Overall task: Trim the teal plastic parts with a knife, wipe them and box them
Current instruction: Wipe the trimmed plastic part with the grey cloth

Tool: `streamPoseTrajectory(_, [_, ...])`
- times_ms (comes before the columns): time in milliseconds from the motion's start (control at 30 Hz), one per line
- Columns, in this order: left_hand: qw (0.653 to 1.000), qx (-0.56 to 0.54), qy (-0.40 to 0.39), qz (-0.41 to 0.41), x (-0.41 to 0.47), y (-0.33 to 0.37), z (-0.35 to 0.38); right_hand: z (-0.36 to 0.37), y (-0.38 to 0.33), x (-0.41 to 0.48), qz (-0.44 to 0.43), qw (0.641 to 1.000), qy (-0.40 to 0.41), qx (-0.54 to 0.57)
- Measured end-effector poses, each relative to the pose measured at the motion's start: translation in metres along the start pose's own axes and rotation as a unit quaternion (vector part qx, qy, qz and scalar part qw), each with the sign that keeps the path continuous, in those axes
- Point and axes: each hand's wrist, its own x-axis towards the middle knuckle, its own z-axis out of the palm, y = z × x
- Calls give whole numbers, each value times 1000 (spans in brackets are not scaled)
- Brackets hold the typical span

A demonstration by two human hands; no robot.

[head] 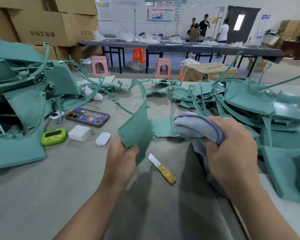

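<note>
Teal plastic part point(137, 129) gripped at its lower corner by the left hand point(122, 158), held upright above the grey tabletop point(42, 196), its thin curved arm sweeping up and away toward the far edge. Right hand point(232, 151) closed around a bunched grey-blue cloth point(197, 128), just right of the part and apart from it, loose end of the cloth hanging down below the fist. Knife point(162, 168) with a short pale blade and gold-taped handle lying flat on the tabletop between the two hands, touched by neither. Heaps of more teal parts at the left point(21, 94) and at the right point(267, 115), with others strung along the back edge. Left of the held part, laid out on the tabletop: phone point(87, 117) in a blue patterned case, white charger point(80, 133), white earbud case point(103, 138), green timer point(54, 136). Cardboard boxes point(42, 26) stacked behind the left heap.
</note>
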Motion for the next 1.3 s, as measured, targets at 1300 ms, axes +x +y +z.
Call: streamPoseTrajectory(1300, [909, -280, 120, -285, 21, -1, -20, 26, -34, 17, 329, 881, -5, 341])
